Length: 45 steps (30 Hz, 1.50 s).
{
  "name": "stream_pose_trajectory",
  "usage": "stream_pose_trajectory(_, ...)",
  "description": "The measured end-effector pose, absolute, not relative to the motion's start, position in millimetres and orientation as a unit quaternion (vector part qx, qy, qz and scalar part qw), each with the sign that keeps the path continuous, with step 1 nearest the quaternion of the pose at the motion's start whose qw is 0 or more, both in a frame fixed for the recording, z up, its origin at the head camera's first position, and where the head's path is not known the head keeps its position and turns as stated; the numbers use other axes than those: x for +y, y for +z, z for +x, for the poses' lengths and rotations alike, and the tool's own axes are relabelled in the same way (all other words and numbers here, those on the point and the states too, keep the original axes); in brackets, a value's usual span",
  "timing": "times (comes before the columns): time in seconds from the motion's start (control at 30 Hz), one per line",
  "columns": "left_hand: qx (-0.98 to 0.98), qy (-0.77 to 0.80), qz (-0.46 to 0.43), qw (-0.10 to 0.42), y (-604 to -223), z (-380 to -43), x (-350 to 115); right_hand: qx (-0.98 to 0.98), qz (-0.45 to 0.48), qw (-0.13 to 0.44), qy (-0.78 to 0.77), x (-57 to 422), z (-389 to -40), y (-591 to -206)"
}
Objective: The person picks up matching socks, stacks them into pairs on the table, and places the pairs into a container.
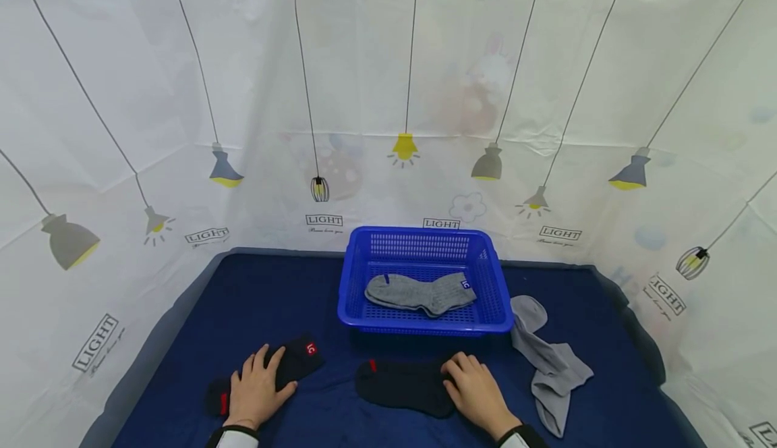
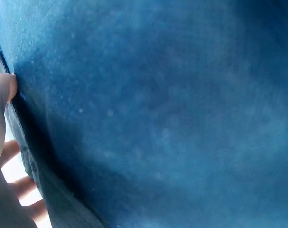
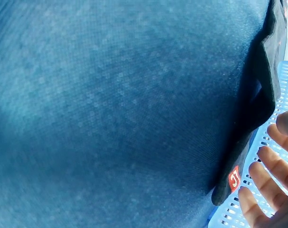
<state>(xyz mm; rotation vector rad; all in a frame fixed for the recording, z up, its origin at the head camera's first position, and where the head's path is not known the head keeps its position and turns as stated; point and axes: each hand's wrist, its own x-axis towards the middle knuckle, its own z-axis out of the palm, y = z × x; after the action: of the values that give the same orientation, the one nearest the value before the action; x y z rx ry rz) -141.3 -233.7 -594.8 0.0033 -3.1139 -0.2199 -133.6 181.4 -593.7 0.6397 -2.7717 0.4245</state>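
My left hand point(image 1: 257, 387) lies with spread fingers over a black sock point(image 1: 303, 361). A red logo patch shows at the sock's cuff and a red mark at its other end, while the palm hides the middle. To the right, another black sock point(image 1: 400, 384) lies flat with a red mark near its toe. My right hand point(image 1: 476, 390) is at that sock's cuff end, its fingertips overlapping the edge in the head view. In the right wrist view, the fingers point(image 3: 272, 185) are spread and loosely bent beside the cuff with the red patch point(image 3: 234, 179).
A blue plastic basket point(image 1: 351, 293) stands at the back of the dark blue cloth point(image 1: 273, 293), with grey socks point(image 1: 419, 294) inside. Lighter grey socks point(image 1: 552, 364) lie crumpled to the right of it. A white printed sheet point(image 1: 376, 63) rises behind and at both sides.
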Motion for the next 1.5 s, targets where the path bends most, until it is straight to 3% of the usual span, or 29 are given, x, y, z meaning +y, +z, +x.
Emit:
stream_pose_trajectory(0.13, -0.998, -0.07, 0.001, 0.009, -594, -142, -235, -0.956, 0.22, 0.13, 0.146, 182, -133, -594)
stream_pose_trajectory(0.67, -0.991, -0.099, -0.013, 0.087, -597, -150, -242, -0.955, 0.223, 0.134, 0.146, 182, -131, -595)
stream_pose_trajectory(0.9, -0.99, -0.113, -0.01, 0.079, -595, -151, -241, -0.959, 0.219, 0.103, 0.145, 182, -131, -593)
stream_pose_trajectory(1.1, -0.99, -0.116, -0.015, 0.074, -585, -150, -231, -0.959, 0.219, 0.102, 0.151, 181, -131, -593)
stream_pose_trajectory(1.5, -0.984, -0.107, -0.047, 0.132, -556, -151, -200, -0.959, 0.222, 0.087, 0.155, 178, -129, -593)
